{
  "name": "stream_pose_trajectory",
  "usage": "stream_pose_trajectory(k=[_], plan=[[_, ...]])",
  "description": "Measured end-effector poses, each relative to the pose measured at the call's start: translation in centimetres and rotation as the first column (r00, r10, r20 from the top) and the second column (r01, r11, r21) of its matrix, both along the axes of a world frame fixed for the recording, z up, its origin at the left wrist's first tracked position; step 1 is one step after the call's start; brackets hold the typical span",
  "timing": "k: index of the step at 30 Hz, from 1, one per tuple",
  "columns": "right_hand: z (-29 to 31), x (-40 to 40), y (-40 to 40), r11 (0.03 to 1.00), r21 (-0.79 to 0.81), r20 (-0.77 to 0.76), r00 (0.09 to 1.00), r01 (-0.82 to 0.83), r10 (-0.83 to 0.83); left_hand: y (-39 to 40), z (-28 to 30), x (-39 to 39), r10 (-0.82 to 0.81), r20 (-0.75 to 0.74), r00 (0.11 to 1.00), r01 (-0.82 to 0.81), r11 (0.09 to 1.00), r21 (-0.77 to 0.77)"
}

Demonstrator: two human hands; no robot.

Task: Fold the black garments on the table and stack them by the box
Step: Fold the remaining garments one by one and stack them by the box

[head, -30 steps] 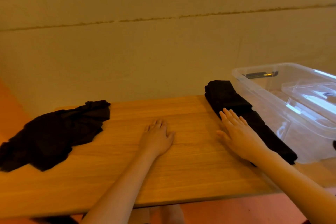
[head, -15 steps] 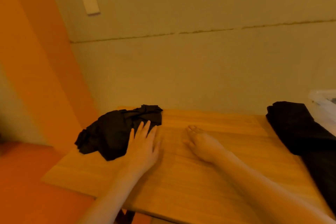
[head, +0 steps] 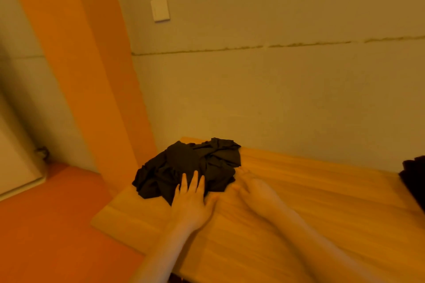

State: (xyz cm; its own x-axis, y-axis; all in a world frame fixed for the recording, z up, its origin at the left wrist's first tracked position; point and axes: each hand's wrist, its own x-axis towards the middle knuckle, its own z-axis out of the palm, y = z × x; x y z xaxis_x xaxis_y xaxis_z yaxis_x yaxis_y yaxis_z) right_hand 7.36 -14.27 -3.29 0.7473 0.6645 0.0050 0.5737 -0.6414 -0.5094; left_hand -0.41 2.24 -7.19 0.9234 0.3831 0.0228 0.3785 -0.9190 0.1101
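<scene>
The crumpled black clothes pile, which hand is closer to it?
Left. The left hand lies flat with its fingers on the crumpled black garment. The right hand is beside its right edge on the table; whether it touches is unclear.

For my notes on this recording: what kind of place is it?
Probably a plain room indoors, perhaps at home: a wooden table against a bare painted wall bearing a light switch, with crumpled black clothing on the table.

Single head-worn view, looking forward and down, close over the light wooden surface [head: 299, 202]. Crumpled black cloth garment [head: 190, 167] toward 11 o'clock; plain beige wall [head: 276, 99] at 12; orange floor [head: 57, 225] at 8.
</scene>
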Motion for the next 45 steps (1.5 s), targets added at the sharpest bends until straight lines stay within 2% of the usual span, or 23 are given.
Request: stream_pose_trajectory(k=[3,6,8,10,12,13,15,17,19,21,23,24,28,31,34,35,39,40,42,44,45], plan=[[0.0,0.3,1.4,0.997,0.074,-0.027,0.999,0.033,-0.031,-1.5,-0.5,-1.1,-0.037,0.023,0.999,0.038,0.999,-0.011],[-0.6,0.1,2.2,0.996,0.089,-0.01,0.999,-0.032,0.033,-3.3,0.0,-2.7,-0.102,-0.01,0.995,0.102,0.994,-0.031],[-1.3,-0.3,2.3,0.995,0.078,-0.012,0.998,-0.061,0.063,-3.7,0.8,-3.7,-0.158,0.017,0.987,0.159,0.982,-0.104],[-1.9,-0.6,2.2,0.997,0.02,0.038,0.996,-0.077,0.076,-2.5,2.6,-4.2,-0.107,0.271,0.957,0.168,0.962,-0.214],[-2.0,-0.8,2.0,0.996,-0.035,0.115,0.99,-0.078,0.082,-0.1,4.4,-3.5,0.005,0.5,0.866,0.119,0.969,-0.215],[-2.0,-0.9,2.0,0.995,-0.052,0.136,0.986,-0.085,0.092,1.3,5.2,-2.9,0.012,0.515,0.857,0.089,0.981,-0.171],[-1.7,-1.1,2.0,0.993,-0.058,0.155,0.982,-0.1,0.108,3.6,6.0,-1.3,-0.012,0.382,0.924,0.064,0.991,-0.122],[-1.6,-1.4,1.8,0.994,-0.036,0.152,0.982,-0.106,0.111,4.7,5.9,0.2,0.033,0.235,0.971,0.034,0.961,-0.275],[-1.5,-1.4,1.5,0.996,0.009,0.134,0.987,-0.093,0.091,4.6,5.1,1.1,0.096,0.252,0.963,0.028,0.893,-0.448],[-1.4,-1.3,1.3,0.995,0.068,0.112,0.992,-0.073,0.065,4.2,4.0,1.2,0.195,0.373,0.907,0.019,0.866,-0.5],[-1.4,-1.3,1.1,0.988,0.14,0.082,0.995,-0.062,0.051,3.5,3.7,0.9,0.28,0.479,0.832,-0.012,0.872,-0.489],[-1.4,-1.3,1.0,0.981,0.185,0.051,0.998,-0.053,0.044,3.3,3.9,0.7,0.274,0.515,0.812,-0.011,0.89,-0.455],[-1.3,-1.3,0.7,0.9,0.431,-0.174,0.985,0.072,0.004,1.8,6.5,-0.4,0.07,0.605,0.793,0.12,0.955,-0.269],[0.3,-2.3,1.3,0.762,0.624,-0.346,0.935,0.173,0.071,-0.6,9.4,-0.7,-0.092,0.648,0.756,0.256,0.953,-0.163],[2.1,-3.4,1.6,0.685,0.717,-0.349,0.917,0.13,0.191,-3.3,11.7,-0.4,-0.208,0.581,0.787,0.366,0.915,-0.167],[2.5,-3.3,1.4,0.667,0.735,-0.338,0.919,0.123,0.202,-3.9,12.3,-0.2,-0.211,0.563,0.799,0.376,0.906,-0.195],[4.9,-2.4,-1.1,0.583,0.766,-0.438,0.883,0.271,0.165,-4.7,14.2,0.1,-0.13,0.565,0.815,0.394,0.839,-0.376],[5.5,-2.2,-1.7,0.586,0.767,-0.43,0.887,0.261,0.168,-4.8,14.7,0.1,-0.145,0.506,0.85,0.407,0.791,-0.457],[7.0,-1.8,-2.6,0.618,0.762,-0.364,0.917,0.193,0.163,-5.2,16.0,0.1,-0.253,0.299,0.92,0.386,0.718,-0.579],[9.0,-1.3,-3.5,0.616,0.772,-0.305,0.942,0.158,0.141,-5.4,17.5,0.3,-0.317,0.142,0.938,0.333,0.706,-0.625],[10.1,-0.8,-4.1,0.604,0.781,-0.286,0.95,0.156,0.124,-5.4,18.4,0.6,-0.314,0.13,0.94,0.322,0.703,-0.634]])
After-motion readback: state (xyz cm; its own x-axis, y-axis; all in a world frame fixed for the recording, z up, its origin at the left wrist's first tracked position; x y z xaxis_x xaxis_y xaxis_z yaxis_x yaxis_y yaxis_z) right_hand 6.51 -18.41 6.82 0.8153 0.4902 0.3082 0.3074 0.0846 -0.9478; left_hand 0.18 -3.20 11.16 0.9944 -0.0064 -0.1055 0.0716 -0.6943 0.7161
